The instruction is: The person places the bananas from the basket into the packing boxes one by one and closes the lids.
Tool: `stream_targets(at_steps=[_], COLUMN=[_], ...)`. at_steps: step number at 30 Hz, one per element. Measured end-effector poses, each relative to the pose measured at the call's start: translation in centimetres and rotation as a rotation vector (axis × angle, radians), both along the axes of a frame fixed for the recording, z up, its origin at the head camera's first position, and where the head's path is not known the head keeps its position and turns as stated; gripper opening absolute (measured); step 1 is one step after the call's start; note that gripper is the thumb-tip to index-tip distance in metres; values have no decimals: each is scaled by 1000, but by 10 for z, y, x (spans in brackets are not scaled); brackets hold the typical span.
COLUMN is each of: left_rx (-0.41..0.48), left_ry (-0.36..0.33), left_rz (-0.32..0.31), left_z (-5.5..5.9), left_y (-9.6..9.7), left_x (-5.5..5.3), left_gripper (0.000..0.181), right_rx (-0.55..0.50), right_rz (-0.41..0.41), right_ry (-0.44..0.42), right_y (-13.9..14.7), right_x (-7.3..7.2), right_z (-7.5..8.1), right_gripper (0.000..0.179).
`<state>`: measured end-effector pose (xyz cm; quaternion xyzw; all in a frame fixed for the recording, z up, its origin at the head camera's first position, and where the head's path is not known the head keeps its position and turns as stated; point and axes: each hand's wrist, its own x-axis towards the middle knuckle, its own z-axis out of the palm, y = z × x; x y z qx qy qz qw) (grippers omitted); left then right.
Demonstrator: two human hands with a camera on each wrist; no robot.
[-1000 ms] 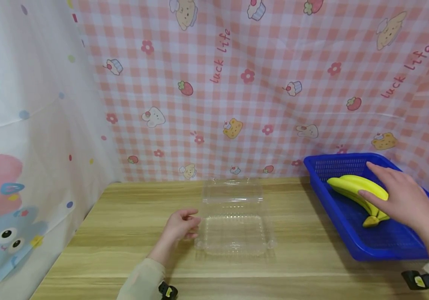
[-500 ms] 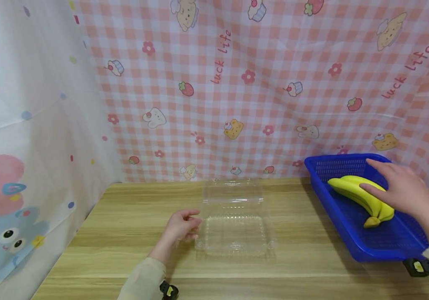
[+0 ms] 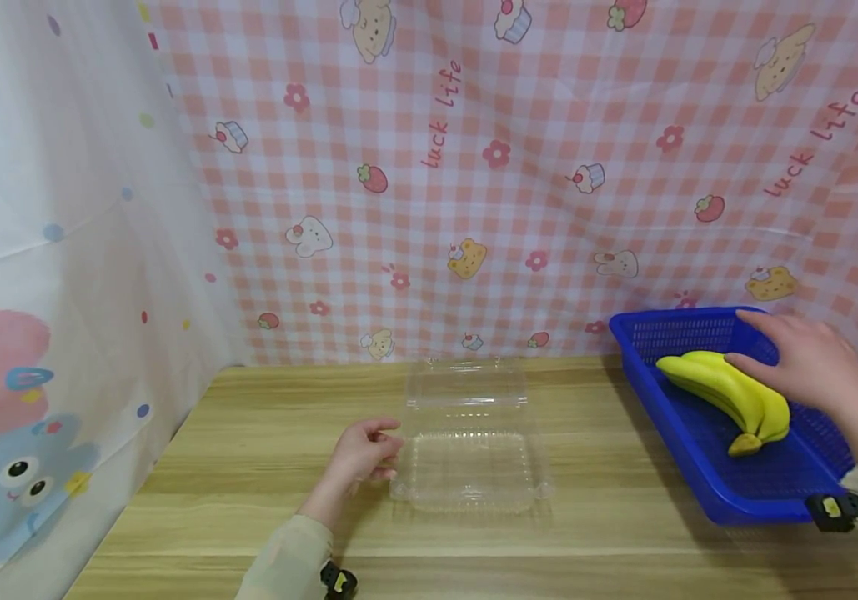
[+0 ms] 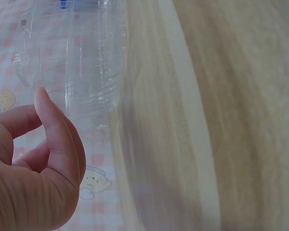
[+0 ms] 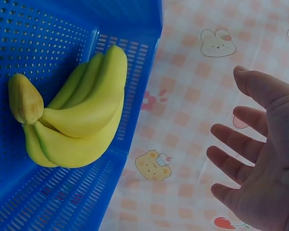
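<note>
A bunch of bananas [image 3: 729,387] lies in a blue plastic basket [image 3: 672,433] at the right of the table. Above the bunch hovers my right hand [image 3: 811,358], thumb and fingers spread; in the right wrist view this hand [image 5: 260,154] stands apart from the bananas [image 5: 82,115] and holds nothing. A clear plastic clamshell box [image 3: 469,467] sits mid-table with its lid raised at the back. Beside its left edge is my left hand [image 3: 364,450], fingers loosely bent. The left wrist view shows nothing between those fingers; whether a fingertip touches the box [image 4: 82,57] is hard to tell.
A wood-grain table [image 3: 271,483] carries everything. Behind it hangs a pink checked cloth [image 3: 413,217] with printed cartoons, and a white printed curtain [image 3: 83,275] closes the left side. The basket's raised walls surround the bananas.
My right hand has shifted slightly up and right above the bananas, so more of the bunch shows. The left hand and the clear box stay as they were.
</note>
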<state>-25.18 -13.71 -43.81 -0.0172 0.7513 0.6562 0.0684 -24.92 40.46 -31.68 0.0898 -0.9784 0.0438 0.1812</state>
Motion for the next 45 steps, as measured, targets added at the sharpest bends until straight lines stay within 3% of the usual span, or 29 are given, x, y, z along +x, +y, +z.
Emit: stream_targets(at_steps=[17, 25, 36, 45], left_rx=[-21, -20, -20, -17], left_ry=[-2, -5, 3, 3], left_rz=[-14, -22, -23, -20], left_z=[0, 0, -1, -1], left_y=[0, 1, 0, -2], left_x=[-1, -1, -1, -1], left_gripper=[39, 38, 39, 38], right_rx=[-68, -120, -154, -165], right_rz=[-74, -29, -61, -72], right_ry=[-153, -179, -279, -291], right_y=[13, 21, 27, 28], right_x=[-31, -43, -50, -51], right_z=[4, -9, -34, -48], right_gripper=[77, 77, 83, 85])
